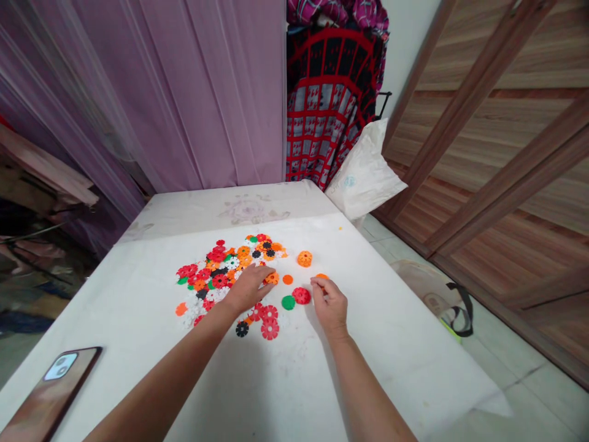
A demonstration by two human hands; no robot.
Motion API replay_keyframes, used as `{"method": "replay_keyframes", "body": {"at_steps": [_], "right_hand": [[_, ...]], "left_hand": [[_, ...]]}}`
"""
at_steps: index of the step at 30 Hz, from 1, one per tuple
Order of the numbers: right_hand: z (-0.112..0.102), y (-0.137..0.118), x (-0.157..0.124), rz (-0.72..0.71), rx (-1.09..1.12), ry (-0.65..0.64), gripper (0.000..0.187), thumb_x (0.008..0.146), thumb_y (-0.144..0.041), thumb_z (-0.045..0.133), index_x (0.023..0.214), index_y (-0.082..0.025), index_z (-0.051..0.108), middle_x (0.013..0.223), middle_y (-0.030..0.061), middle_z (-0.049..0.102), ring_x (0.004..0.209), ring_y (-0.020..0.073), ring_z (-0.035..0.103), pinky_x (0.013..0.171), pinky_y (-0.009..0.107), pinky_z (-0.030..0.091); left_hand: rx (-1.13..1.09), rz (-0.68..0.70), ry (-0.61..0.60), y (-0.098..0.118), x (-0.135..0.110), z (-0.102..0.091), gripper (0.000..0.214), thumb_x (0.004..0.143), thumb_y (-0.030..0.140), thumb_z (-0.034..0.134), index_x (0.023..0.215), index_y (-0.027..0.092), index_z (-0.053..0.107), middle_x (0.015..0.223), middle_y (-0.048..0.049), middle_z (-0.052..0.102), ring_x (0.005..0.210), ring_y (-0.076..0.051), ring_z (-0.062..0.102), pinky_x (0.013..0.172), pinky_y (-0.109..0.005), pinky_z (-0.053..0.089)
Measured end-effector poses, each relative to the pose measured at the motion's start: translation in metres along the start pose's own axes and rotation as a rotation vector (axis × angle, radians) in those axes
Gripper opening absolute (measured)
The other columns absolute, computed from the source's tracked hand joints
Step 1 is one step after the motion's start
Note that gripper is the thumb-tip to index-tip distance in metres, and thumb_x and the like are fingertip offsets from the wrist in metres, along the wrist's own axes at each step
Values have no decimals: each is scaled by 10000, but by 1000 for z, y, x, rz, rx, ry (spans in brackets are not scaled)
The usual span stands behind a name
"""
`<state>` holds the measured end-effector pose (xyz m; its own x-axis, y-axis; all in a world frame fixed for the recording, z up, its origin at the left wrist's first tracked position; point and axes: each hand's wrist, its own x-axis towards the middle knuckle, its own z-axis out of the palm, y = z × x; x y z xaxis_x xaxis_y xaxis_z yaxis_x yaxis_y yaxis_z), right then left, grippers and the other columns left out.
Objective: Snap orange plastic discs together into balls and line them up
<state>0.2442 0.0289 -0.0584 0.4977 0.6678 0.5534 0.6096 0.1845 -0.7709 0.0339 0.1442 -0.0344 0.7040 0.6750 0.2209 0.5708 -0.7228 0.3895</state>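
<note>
A loose pile of flower-shaped notched plastic discs (219,280) in red, orange, white, black and green lies on the white-covered table. My left hand (248,288) is at the pile's right edge, thumb and fingers closed about an orange notched disc (272,279). My right hand (330,307) is just above the table with its fingertips pinched; what they hold is hidden. Behind its fingers shows an orange piece (323,276), partly covered. Between the hands are an orange disc (288,279), a green disc (288,302) and a red stack of discs (302,296). Farther back stands an orange stack (304,258).
A phone (62,374) lies face down at the table's left front. Beyond the right edge are a white bag (365,172) and a clear bag with dark handles (432,294) on the floor. A purple curtain (207,92) hangs behind; wooden wardrobe doors (497,153) stand at right.
</note>
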Motion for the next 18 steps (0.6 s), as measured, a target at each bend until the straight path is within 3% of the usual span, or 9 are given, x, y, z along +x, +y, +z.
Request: {"method": "replay_keyframes", "body": {"at_steps": [5, 10, 15, 18], "right_hand": [[2, 1, 0, 20, 13, -9, 228, 857, -280, 523, 836, -199, 735, 833, 56, 743, 687, 157, 662, 607, 258, 533], [1, 4, -1, 52, 37, -17, 224, 854, -296, 543, 846, -189, 740, 838, 61, 745, 677, 159, 663, 602, 257, 537], [0, 2, 0, 55, 54, -27, 216, 854, -293, 549, 847, -190, 739, 820, 57, 745, 652, 154, 660, 588, 252, 536], [1, 1, 1, 65, 58, -20, 214, 853, -294, 551, 841, -189, 737, 819, 57, 743, 649, 154, 658, 583, 250, 532]], "left_hand": [[-100, -69, 86, 27, 23, 15, 363, 880, 344, 559, 1211, 215, 633, 1218, -89, 682, 1143, -231, 614, 1044, -406, 448], [-213, 13, 2, 39, 24, 29, 398, 882, 356, 560, 1254, 222, 607, 1236, -66, 676, 1122, -197, 630, 1001, -340, 487], [-138, 83, -67, 28, 8, 12, 385, 902, 384, 533, 1239, 216, 614, 1236, -77, 676, 1150, -203, 618, 1025, -351, 468], [-145, 59, -45, 23, 5, 2, 388, 914, 388, 504, 1250, 224, 606, 1248, -69, 671, 1147, -193, 622, 1021, -335, 473]]}}
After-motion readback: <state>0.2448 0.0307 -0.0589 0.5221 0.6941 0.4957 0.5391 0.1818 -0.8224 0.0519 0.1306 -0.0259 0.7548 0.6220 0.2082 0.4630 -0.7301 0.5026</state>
